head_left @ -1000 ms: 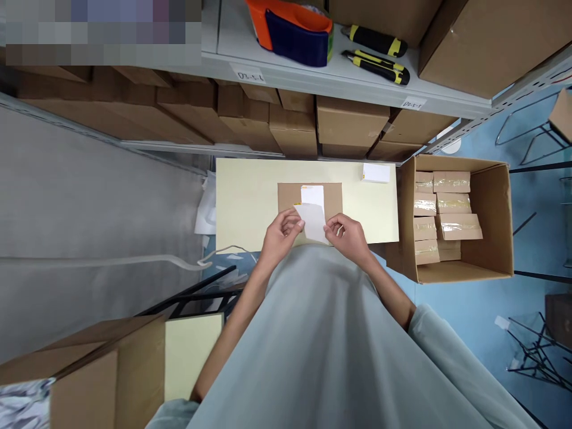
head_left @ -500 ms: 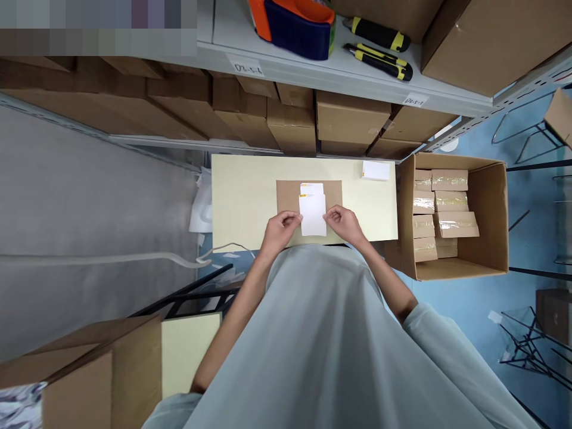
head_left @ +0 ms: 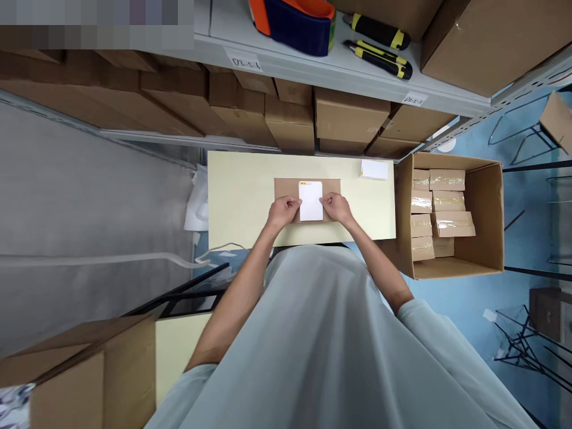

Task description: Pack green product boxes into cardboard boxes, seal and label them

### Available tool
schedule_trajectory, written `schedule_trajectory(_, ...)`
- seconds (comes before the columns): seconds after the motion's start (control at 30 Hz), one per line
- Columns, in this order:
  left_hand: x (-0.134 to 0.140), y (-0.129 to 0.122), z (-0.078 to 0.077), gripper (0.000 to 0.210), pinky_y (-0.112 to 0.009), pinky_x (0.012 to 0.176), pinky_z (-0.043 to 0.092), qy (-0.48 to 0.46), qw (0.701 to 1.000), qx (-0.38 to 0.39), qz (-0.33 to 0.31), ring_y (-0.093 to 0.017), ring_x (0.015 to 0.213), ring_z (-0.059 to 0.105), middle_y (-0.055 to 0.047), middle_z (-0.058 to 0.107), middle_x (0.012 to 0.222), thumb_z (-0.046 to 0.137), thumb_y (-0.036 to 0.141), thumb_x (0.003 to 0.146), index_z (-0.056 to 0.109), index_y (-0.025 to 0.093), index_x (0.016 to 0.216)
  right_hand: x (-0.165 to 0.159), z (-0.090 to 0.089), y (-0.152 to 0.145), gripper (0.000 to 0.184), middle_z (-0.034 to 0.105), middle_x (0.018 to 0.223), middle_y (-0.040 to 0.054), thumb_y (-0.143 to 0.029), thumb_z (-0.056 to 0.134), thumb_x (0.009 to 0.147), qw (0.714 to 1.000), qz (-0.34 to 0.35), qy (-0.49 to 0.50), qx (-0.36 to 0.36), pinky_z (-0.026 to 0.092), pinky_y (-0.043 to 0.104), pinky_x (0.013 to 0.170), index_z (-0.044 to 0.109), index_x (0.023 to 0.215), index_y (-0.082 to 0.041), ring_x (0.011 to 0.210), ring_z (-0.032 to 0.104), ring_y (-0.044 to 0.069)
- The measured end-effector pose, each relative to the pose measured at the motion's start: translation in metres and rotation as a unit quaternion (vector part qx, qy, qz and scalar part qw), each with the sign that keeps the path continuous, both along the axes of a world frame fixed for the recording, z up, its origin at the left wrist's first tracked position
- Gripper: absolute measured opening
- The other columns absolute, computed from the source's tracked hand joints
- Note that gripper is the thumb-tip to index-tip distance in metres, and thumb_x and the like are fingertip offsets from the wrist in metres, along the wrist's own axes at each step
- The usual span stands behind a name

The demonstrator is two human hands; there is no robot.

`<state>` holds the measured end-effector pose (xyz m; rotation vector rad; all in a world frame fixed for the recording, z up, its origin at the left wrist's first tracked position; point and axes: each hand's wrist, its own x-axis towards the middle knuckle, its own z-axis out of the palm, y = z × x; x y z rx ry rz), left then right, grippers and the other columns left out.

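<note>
A white card (head_left: 310, 202) with a small yellow mark at its top left lies over a flat brown cardboard piece (head_left: 286, 187) on the pale yellow table (head_left: 241, 196). My left hand (head_left: 284, 211) pinches the card's left edge between thumb and fingers. Its right edge is pinched by my right hand (head_left: 336, 207). Only one white card shows between the hands; anything directly beneath it is hidden. Near the table's back right corner rests a white stack of cards or small box (head_left: 374, 169).
Right of the table stands an open carton (head_left: 485, 220) holding several small taped brown boxes (head_left: 449, 201). Behind, a metal shelf (head_left: 286, 68) carries cartons, two utility knives (head_left: 379, 56) and an orange-and-blue tape dispenser (head_left: 292, 27). Another open carton (head_left: 129, 363) is at lower left.
Both hands have moved the held card away from my body, toward the shelf. It now covers the second white card that showed behind it.
</note>
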<state>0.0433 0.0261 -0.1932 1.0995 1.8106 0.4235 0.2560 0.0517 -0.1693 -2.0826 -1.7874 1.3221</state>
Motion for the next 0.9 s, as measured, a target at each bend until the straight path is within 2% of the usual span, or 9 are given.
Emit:
schedule_trajectory(0.27,0.007,0.007,0.002,0.027,-0.032,0.09,0.052,0.103,0.994,-0.032,-0.035,-0.026,0.106,0.075,-0.007,0.084,0.113,0.062,0.042,0.099,0.08,0.022,0.1,-0.007,0.006,0.005,0.022,0.084,0.116,0.0063,-0.038,0.06,0.113,0.997,0.035,-0.071,-0.014,0.056,0.035,0.092,0.072,0.099,-0.026,0.112,0.077,0.028)
schedule_trajectory(0.57,0.017,0.008,0.003,0.024,-0.036,0.098,0.054,0.158,0.986,-0.017,-0.052,-0.03,0.111,0.076,-0.01,0.084,0.115,0.059,0.037,0.101,0.079,0.022,0.099,-0.017,0.009,0.005,0.025,0.081,0.129,0.014,-0.038,0.053,0.116,0.986,0.083,-0.143,-0.009,0.058,0.041,0.099,0.073,0.115,-0.022,0.123,0.076,0.034)
schedule_trajectory(0.9,0.026,0.009,0.005,0.025,-0.044,0.1,0.057,0.188,0.981,-0.008,-0.043,-0.037,0.115,0.077,-0.015,0.085,0.116,0.06,0.034,0.095,0.081,0.022,0.102,-0.019,0.013,0.007,0.028,0.08,0.133,0.0169,-0.038,0.05,0.116,0.982,0.101,-0.158,-0.017,0.058,0.043,0.1,0.072,0.12,-0.02,0.126,0.075,0.035)
